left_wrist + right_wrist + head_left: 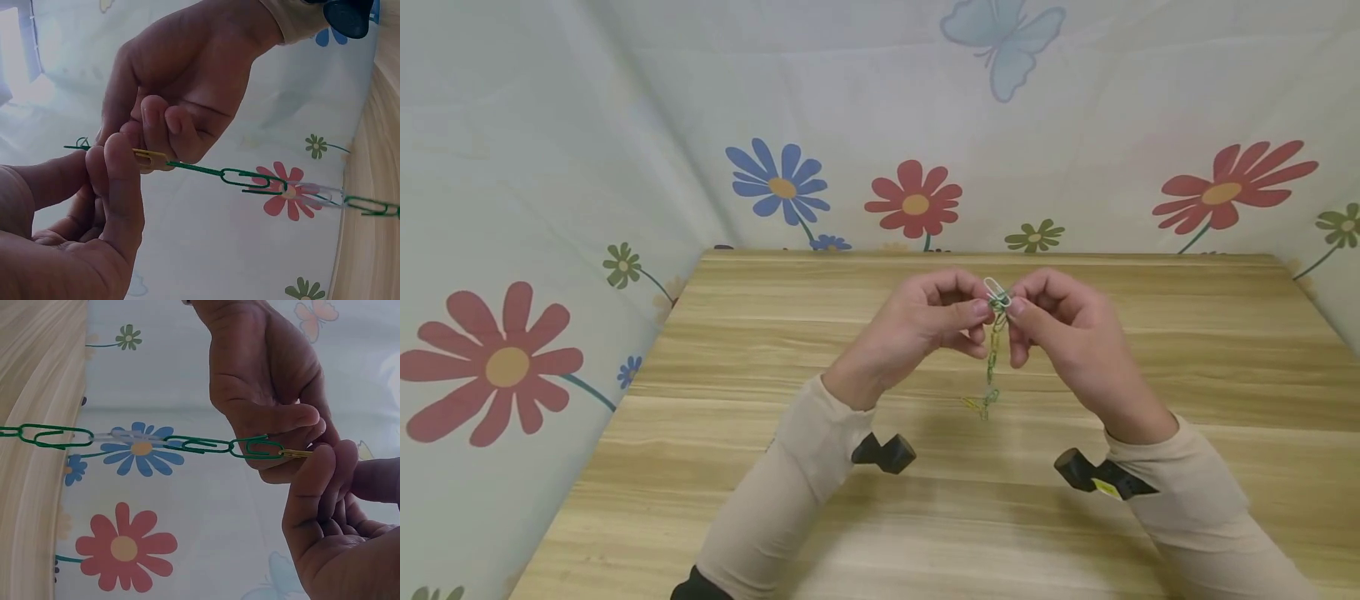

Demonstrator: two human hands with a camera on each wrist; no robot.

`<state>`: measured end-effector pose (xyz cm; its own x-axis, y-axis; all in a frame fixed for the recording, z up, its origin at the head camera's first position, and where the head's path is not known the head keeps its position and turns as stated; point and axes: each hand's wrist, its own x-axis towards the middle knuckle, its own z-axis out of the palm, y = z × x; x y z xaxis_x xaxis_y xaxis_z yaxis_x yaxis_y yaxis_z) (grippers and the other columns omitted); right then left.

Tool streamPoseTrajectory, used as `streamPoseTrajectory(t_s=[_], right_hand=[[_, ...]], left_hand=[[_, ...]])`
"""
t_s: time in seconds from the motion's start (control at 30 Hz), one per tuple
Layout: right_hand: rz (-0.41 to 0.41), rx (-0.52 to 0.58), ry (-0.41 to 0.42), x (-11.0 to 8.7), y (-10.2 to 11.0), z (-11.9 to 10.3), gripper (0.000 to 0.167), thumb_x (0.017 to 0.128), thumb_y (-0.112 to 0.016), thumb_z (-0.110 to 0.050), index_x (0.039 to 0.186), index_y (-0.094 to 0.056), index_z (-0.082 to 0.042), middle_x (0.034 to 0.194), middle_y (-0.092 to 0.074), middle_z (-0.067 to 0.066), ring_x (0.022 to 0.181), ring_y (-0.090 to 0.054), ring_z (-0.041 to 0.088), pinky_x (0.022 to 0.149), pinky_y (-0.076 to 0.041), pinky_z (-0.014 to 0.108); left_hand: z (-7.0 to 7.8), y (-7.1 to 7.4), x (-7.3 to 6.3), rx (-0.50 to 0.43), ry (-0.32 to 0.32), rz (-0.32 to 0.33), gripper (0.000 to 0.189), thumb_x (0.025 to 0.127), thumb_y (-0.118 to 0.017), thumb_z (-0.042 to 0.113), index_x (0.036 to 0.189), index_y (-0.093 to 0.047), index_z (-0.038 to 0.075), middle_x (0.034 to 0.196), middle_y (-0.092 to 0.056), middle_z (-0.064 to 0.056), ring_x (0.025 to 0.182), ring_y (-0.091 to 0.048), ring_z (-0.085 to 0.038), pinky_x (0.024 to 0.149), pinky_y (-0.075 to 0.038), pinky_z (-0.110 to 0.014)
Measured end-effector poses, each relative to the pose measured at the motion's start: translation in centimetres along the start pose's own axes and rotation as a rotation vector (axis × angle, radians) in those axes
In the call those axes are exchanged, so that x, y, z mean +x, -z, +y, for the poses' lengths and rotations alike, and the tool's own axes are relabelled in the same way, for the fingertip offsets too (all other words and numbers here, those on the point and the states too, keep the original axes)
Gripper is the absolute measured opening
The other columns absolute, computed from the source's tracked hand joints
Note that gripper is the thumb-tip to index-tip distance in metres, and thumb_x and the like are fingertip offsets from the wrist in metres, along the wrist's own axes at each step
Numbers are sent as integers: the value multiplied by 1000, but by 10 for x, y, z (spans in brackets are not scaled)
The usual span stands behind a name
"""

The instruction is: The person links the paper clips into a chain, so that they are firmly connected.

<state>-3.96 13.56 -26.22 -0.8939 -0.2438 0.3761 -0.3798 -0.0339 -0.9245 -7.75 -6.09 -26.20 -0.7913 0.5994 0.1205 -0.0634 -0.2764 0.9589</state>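
Observation:
Above the wooden table, my left hand [932, 321] and right hand [1071, 329] meet, thumbs and fingers pinching the top of a paper clip chain [992, 358]. A white paper clip [992, 286] and green wire show between the fingertips. Below the hands hang linked clips: a yellow paper clip [152, 154], then green paper clips [257, 449] and a pale paper clip [128, 435]. In the head view the lower end bends sideways near the tabletop; whether it touches cannot be told. Fingers partly hide the link at the top.
The wood-grain table [700, 333] spreads under both forearms. Behind and to the left hangs a pale cloth [850, 100] printed with flowers and a butterfly. Black devices [891, 454] are strapped at both wrists over beige sleeves [805, 450].

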Motion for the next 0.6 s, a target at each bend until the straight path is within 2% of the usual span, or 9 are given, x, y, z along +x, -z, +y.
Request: streamPoseTrajectory(t_s=[0.2,0.4,0.5,0.6], right_hand=[[25,-24,71,0,-3,1,5,98,-56,7,94,-58,9,74,-57,15,56,-59,21,55,-53,27],[-19,-18,49,-1,-2,0,6,97,-58,8,92,-60,7,75,-59,15,56,-58,21,55,-52,27],[-28,-4,37,-1,-1,-1,6,98,-58,7,92,-60,7,74,-58,14,56,-58,21,55,-52,27],[-42,26,32,-2,1,-2,7,99,-57,6,93,-59,8,73,-57,13,57,-57,22,56,-52,28]], left_hand=[[-2,-3,0,-19,-7,5,8,101,-53,-5,105,-61,-4,87,-58,-7,69,-57,-16,70,-59,-31],[-3,-4,0,-17,-17,30,10,101,-53,-5,108,-60,-6,90,-57,-5,67,-54,-15,71,-58,-29],[-3,-4,-1,58,-39,38,11,101,-55,-2,109,-61,-7,90,-58,-6,68,-56,-16,72,-58,-31],[-2,-3,-2,167,-97,47,12,101,-57,0,110,-61,-6,93,-59,-9,71,-58,-19,75,-59,-35]])
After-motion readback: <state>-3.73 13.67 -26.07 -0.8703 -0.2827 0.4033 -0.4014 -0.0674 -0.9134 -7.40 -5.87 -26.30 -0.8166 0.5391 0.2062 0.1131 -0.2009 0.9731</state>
